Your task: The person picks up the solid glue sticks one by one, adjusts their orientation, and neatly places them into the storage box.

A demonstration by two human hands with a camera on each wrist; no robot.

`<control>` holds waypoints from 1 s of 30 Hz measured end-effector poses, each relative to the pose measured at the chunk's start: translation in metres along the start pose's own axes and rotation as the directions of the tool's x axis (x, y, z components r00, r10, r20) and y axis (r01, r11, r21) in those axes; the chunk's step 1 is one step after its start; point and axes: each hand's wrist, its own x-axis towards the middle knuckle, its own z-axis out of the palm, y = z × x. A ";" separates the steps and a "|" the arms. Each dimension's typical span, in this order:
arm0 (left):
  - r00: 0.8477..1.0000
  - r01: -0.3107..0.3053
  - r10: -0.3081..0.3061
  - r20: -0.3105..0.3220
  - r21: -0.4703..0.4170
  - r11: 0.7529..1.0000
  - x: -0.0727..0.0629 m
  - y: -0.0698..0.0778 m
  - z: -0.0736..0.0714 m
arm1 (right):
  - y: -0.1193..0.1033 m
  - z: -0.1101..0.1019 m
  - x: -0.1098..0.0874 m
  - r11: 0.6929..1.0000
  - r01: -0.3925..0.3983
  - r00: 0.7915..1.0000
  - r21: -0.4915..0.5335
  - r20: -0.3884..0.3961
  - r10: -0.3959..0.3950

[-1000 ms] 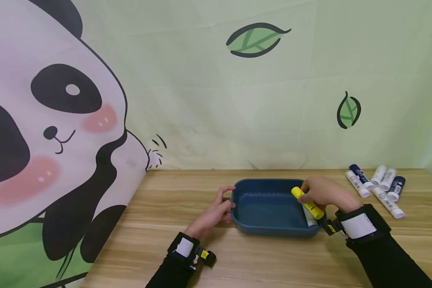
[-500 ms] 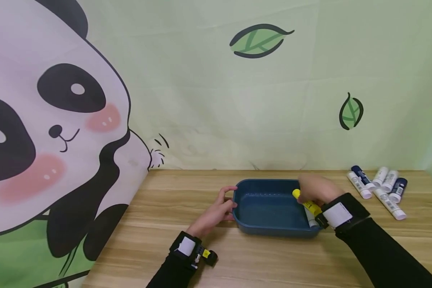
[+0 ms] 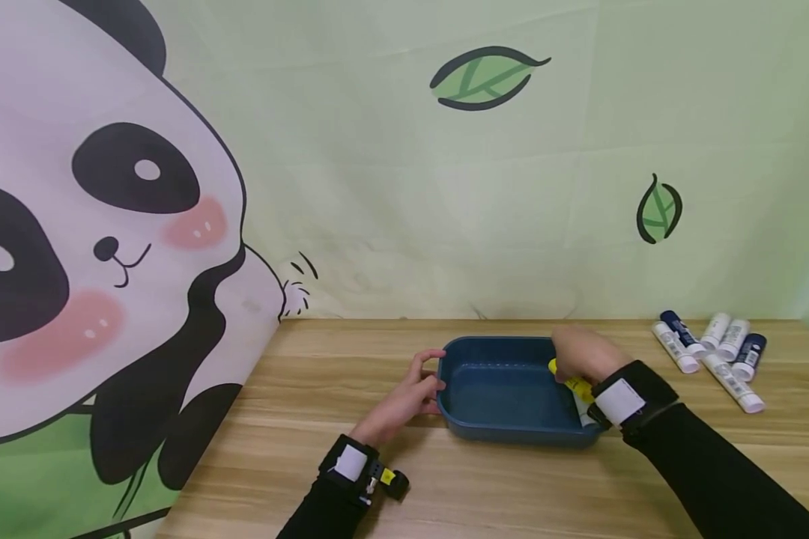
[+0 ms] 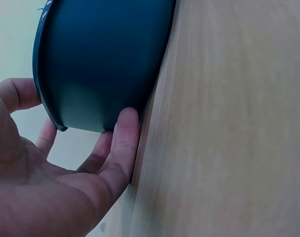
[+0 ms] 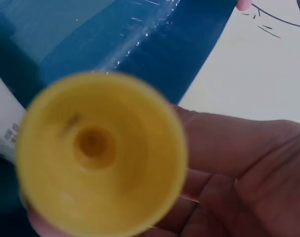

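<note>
A blue rectangular tray point(image 3: 505, 433) stands on the wooden table. At its left end my left hand point(image 3: 401, 400) holds it, with fingertips point(image 4: 126, 123) against the outer wall and one finger at the rim. Inside the tray's right end, my right hand point(image 3: 589, 355) grips a yellow glue stick point(image 3: 580, 388). The round, hollow end of this yellow glue stick point(image 5: 103, 158) faces the camera in the right wrist view, fingers curled round its side. Beside it in the tray lies a white tube point(image 3: 585, 412), partly covered by the right hand and wrist.
At the back right of the table point(image 3: 350, 340) lies a loose group of several white glue sticks point(image 3: 733, 383) and dark blue ones point(image 3: 750, 355). Behind the table hangs a pale green cloth point(image 3: 377, 187) printed with a panda and leaves.
My right hand has lowered the yellow glue stick further into the tray's right end, and its wrist has shifted left. My left hand stays at the tray's left end.
</note>
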 end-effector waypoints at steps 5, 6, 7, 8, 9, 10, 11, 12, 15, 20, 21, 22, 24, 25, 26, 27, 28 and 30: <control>1.000 0.000 0.000 0.002 -0.004 1.000 0.000 -0.001 0.000 | 0.000 0.003 0.000 0.998 0.068 0.998 0.018 -0.009 -0.068; 1.000 -0.001 0.001 0.002 -0.005 1.000 0.000 -0.001 0.000 | 0.000 0.003 0.000 0.996 0.090 0.996 0.013 -0.010 -0.090; 1.000 -0.001 0.001 0.001 -0.007 1.000 0.000 -0.001 0.000 | 0.000 0.003 0.000 0.994 0.108 0.994 0.008 -0.008 -0.108; 1.000 -0.001 0.001 -0.001 -0.007 1.000 0.000 -0.001 0.000 | 0.000 0.003 0.000 0.993 0.122 0.993 -0.001 -0.005 -0.122; 1.000 0.000 0.000 -0.003 -0.009 1.000 0.000 -0.001 0.000 | 0.000 0.003 0.000 0.991 0.132 0.991 -0.013 0.001 -0.132; 1.000 0.001 -0.001 -0.004 -0.008 1.000 0.000 -0.001 0.000 | 0.000 0.003 -0.001 0.990 0.141 0.990 -0.027 0.008 -0.141; 1.000 0.003 -0.003 -0.006 -0.008 1.000 0.000 -0.001 -0.001 | 0.000 0.003 0.000 0.989 0.142 0.990 -0.031 0.016 -0.142; 1.000 0.004 -0.004 -0.006 -0.007 1.000 0.000 -0.001 -0.001 | -0.001 0.003 -0.001 0.990 0.140 0.990 -0.031 0.025 -0.139; 1.000 0.007 -0.007 -0.013 0.003 1.000 0.000 0.000 -0.001 | -0.002 0.003 -0.001 0.992 0.127 0.991 -0.026 0.048 -0.125; 1.000 0.009 -0.009 -0.023 0.017 1.000 0.000 0.000 -0.002 | -0.004 0.004 0.001 0.992 0.121 0.990 -0.019 0.074 -0.119; 1.000 0.012 -0.012 -0.022 0.016 1.000 0.000 -0.001 -0.002 | -0.004 0.004 0.001 0.992 0.122 0.990 -0.017 0.079 -0.121; 1.000 0.010 -0.010 -0.019 0.014 1.000 0.000 -0.001 -0.002 | -0.004 0.004 0.002 0.993 0.120 0.990 -0.012 0.081 -0.119; 1.000 0.005 -0.005 -0.012 0.008 1.000 0.001 -0.001 -0.002 | -0.004 0.005 0.001 0.993 0.116 0.990 -0.005 0.085 -0.115; 1.000 0.004 -0.004 -0.010 0.006 1.000 0.001 -0.001 -0.002 | -0.003 0.005 0.002 0.993 0.115 0.990 -0.005 0.087 -0.114; 1.000 0.003 -0.003 -0.009 0.004 1.000 0.001 -0.001 -0.002 | -0.003 0.005 0.002 0.993 0.115 0.989 -0.006 0.089 -0.114; 1.000 0.002 -0.002 -0.009 0.004 1.000 0.001 -0.001 -0.002 | -0.003 0.006 0.002 0.994 0.111 0.989 -0.005 0.094 -0.110; 1.000 0.001 -0.001 -0.010 0.006 1.000 0.001 -0.001 -0.002 | -0.003 0.006 0.003 0.994 0.106 0.990 -0.004 0.100 -0.105; 1.000 0.001 -0.001 -0.011 0.008 1.000 0.001 -0.001 -0.002 | -0.003 0.007 0.004 0.995 0.102 0.988 -0.007 0.117 -0.101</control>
